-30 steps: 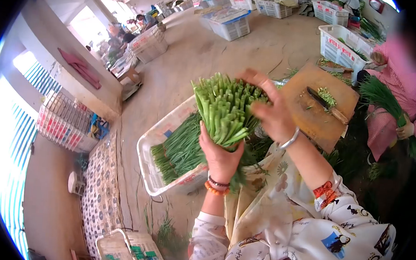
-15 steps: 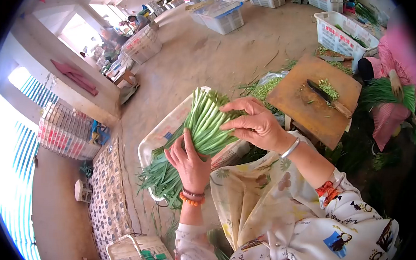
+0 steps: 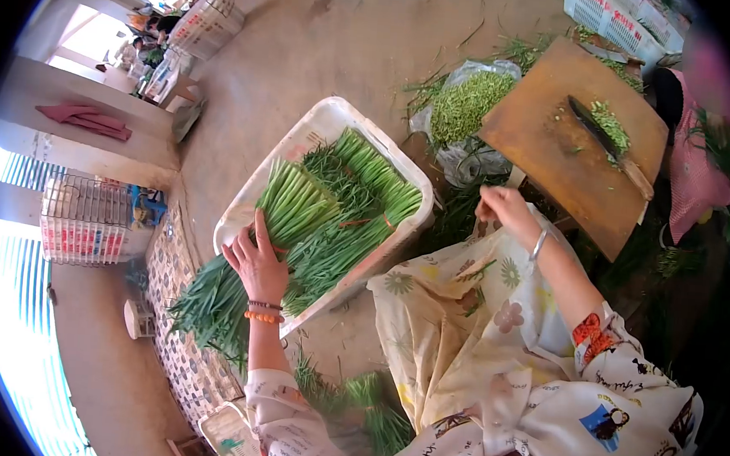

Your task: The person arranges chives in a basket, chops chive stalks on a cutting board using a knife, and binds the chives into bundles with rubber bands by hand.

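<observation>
My left hand [image 3: 256, 259] grips a bunch of garlic chives [image 3: 295, 205] around its middle, at the left side of a white plastic crate [image 3: 427, 200]. The pale cut stems point up and away from me, and the dark leaves [image 3: 210, 306] hang over the crate's near edge. More tied chives [image 3: 381, 175] lie inside the crate. Over the apron [image 3: 435, 316], right of the crate, my right hand [image 3: 508, 212] has its fingers drawn together. Whatever they may hold is too small to make out.
A wooden board [image 3: 547, 114] carries a knife [image 3: 597, 129] and chopped green bits. Beside it stands a plastic bag of chopped stems [image 3: 473, 105]. A person in pink [image 3: 694, 181] sits at the right edge. Loose chives [image 3: 378, 417] lie by my lap.
The bunch of chives has gone from in front of me down to the crate's left side, still in my left hand. My right hand has left its stems and moved right, its fingers closing.
</observation>
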